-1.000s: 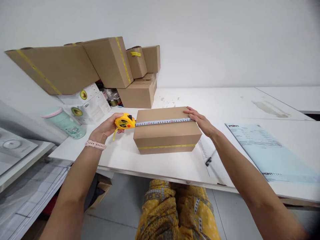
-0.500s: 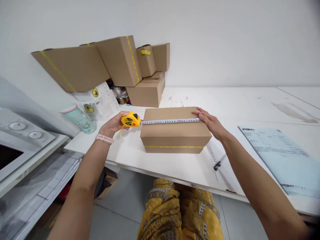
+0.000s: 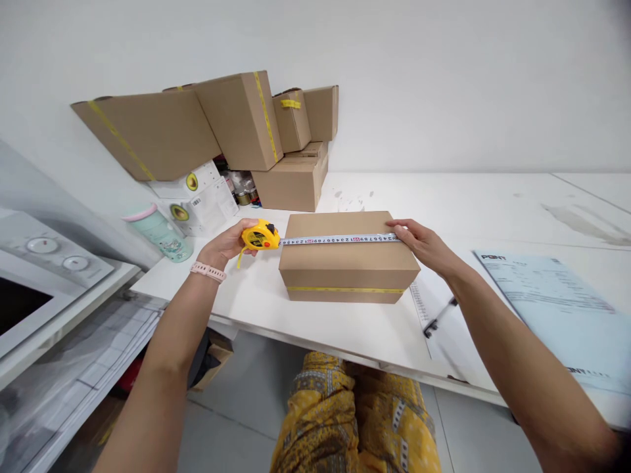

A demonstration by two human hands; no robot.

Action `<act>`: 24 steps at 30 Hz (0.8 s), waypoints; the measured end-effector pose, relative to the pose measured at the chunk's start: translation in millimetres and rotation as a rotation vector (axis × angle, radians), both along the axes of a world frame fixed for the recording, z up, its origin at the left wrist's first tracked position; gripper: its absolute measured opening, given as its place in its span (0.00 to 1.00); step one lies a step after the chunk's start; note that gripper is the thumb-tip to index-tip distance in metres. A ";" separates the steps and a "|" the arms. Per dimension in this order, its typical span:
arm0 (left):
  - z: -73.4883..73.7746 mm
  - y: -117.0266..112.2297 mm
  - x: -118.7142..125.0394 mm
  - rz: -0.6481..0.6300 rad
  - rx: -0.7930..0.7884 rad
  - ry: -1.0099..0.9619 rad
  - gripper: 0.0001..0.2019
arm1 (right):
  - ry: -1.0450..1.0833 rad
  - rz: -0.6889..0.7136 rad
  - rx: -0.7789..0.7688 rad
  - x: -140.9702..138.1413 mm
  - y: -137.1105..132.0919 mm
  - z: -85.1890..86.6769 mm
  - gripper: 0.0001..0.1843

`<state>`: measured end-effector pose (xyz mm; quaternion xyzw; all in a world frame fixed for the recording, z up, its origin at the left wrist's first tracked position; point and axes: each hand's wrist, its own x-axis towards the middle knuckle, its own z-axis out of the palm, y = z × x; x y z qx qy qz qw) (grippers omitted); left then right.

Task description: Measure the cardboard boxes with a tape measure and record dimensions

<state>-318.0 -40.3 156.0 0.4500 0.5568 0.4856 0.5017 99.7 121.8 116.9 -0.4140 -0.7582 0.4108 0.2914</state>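
My left hand (image 3: 225, 242) is closed around the yellow case of a tape measure (image 3: 261, 235), just off the left end of a brown cardboard box (image 3: 345, 259). The silver blade, printed with numbers, runs straight across the top of the box. At the box's right end, my right hand (image 3: 419, 242) pinches the tip of the blade against the edge with thumb and fingers. A yellow strip of tape circles the lower front of the box, which lies on the white table (image 3: 315, 325).
Several cardboard boxes (image 3: 236, 125) are stacked at the back left, by a white carton with avocado pictures (image 3: 202, 203). A mint tumbler (image 3: 160, 233) and a microwave (image 3: 54, 263) stand left. To the right lie a spiral notebook (image 3: 436, 315), a pen (image 3: 434, 325) and a light-blue folder (image 3: 557, 309).
Both hands keep the tape stretched over the box. The fingers of my right hand have shifted slightly at the blade's end, and the view has moved a little.
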 end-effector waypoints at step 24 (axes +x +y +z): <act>17.6 -111.3 113.8 -0.328 -0.271 -0.170 0.32 | -0.062 0.022 0.076 2.0 -0.1 62.8 0.18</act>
